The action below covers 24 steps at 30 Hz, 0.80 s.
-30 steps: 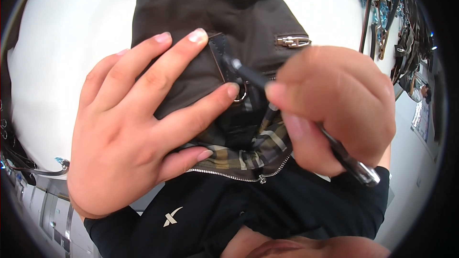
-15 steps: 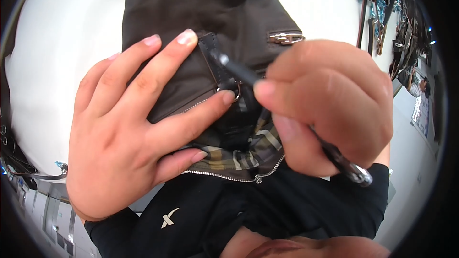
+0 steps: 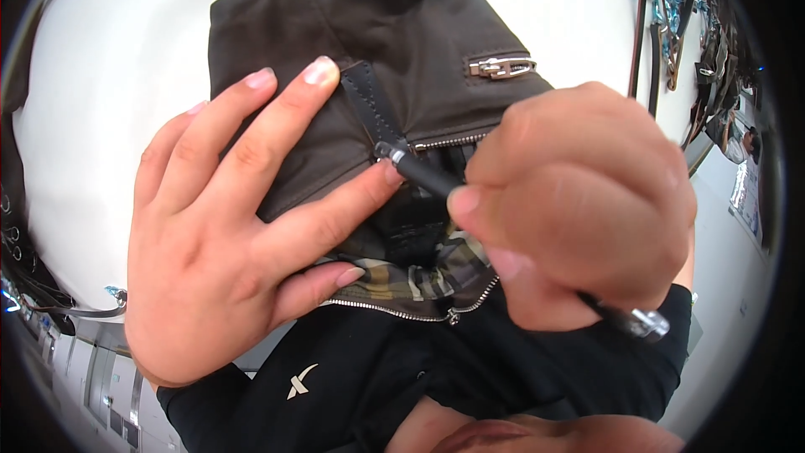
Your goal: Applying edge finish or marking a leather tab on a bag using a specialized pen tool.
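Note:
A dark brown bag (image 3: pixel 394 25) lies on the white surface, its zipped mouth open toward me and plaid lining (image 3: pixel 398 279) showing. My left hand (image 3: pixel 226 210) rests on it, open with fingers spread. One fingertip lies beside the upper end of a stitched black strap tab (image 3: pixel 371 101), another by the tab's lower end. My right hand (image 3: pixel 579 201) is closed around a black pen-shaped tool (image 3: pixel 429 178) with silvery ends. The tool's tip is at the tab's lower end, near my left fingertip; whether it touches is unclear. The metal ring there is mostly hidden.
A short metal zip (image 3: pixel 501 68) sits on the bag's right side. Brown straps (image 3: pixel 667 33) with blue wrapping hang or lie along the right edge. More dark straps (image 3: pixel 33 285) lie at the left edge.
My right hand has moved slightly right and down; the tool's tip has gone from the middle of the tab to its lower end. The bag and my left hand have shifted slightly.

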Each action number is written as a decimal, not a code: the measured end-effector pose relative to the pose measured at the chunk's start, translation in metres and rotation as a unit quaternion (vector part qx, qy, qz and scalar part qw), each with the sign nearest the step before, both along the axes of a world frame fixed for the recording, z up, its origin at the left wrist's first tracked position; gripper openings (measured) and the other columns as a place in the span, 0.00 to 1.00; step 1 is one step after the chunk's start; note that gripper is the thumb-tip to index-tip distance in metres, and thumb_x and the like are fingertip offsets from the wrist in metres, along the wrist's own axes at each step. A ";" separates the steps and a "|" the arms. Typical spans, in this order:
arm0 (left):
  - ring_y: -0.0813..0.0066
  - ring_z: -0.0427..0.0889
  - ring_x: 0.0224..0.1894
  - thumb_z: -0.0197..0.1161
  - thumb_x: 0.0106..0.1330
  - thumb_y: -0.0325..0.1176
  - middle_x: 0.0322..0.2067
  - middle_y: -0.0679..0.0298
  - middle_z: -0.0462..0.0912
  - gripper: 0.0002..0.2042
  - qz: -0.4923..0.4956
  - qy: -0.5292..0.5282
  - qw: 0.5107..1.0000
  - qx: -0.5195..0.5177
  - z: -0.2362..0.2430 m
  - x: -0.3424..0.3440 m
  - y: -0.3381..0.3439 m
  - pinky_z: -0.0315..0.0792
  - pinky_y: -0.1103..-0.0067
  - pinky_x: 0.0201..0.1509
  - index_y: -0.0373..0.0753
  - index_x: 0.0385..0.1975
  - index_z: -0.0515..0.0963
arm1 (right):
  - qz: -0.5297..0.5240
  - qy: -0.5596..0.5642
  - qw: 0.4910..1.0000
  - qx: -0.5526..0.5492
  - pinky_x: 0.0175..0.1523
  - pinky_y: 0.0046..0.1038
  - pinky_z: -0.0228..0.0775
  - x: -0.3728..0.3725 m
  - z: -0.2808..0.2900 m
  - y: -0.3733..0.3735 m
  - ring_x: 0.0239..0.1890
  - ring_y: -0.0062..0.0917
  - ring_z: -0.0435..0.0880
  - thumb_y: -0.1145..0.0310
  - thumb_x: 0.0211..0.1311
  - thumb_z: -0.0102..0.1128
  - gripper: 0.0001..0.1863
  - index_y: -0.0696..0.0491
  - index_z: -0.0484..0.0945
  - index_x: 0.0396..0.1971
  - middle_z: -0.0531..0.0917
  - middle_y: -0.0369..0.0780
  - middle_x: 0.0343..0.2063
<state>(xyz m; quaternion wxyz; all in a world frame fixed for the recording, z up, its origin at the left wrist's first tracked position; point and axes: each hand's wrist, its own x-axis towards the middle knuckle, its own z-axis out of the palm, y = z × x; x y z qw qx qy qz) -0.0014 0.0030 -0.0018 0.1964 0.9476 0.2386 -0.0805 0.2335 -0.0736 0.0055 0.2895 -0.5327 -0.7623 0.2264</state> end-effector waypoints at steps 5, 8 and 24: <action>0.45 0.71 0.67 0.63 0.57 0.64 0.67 0.50 0.74 0.26 -0.018 -0.014 1.000 0.002 0.000 -0.002 0.002 0.65 0.58 0.67 0.49 0.44 0.88 | -0.020 -0.029 0.999 -0.026 0.31 0.32 0.73 0.000 0.004 0.008 0.25 0.35 0.82 0.77 0.38 0.66 0.12 0.56 0.85 0.29 0.84 0.42 0.25; 0.45 0.71 0.67 0.63 0.58 0.64 0.67 0.50 0.74 0.26 -0.014 -0.020 1.000 0.006 -0.004 -0.001 0.001 0.65 0.58 0.67 0.48 0.41 0.88 | -0.006 -0.022 1.000 0.003 0.33 0.33 0.74 0.005 0.003 -0.001 0.25 0.36 0.82 0.76 0.40 0.67 0.10 0.56 0.85 0.28 0.84 0.42 0.26; 0.43 0.70 0.68 0.62 0.60 0.65 0.67 0.48 0.74 0.26 -0.017 -0.013 1.000 0.006 -0.004 -0.002 0.000 0.64 0.57 0.67 0.46 0.37 0.87 | -0.123 -0.035 0.991 -0.034 0.38 0.33 0.77 -0.012 0.006 0.006 0.30 0.34 0.84 0.77 0.39 0.69 0.07 0.55 0.84 0.23 0.84 0.41 0.26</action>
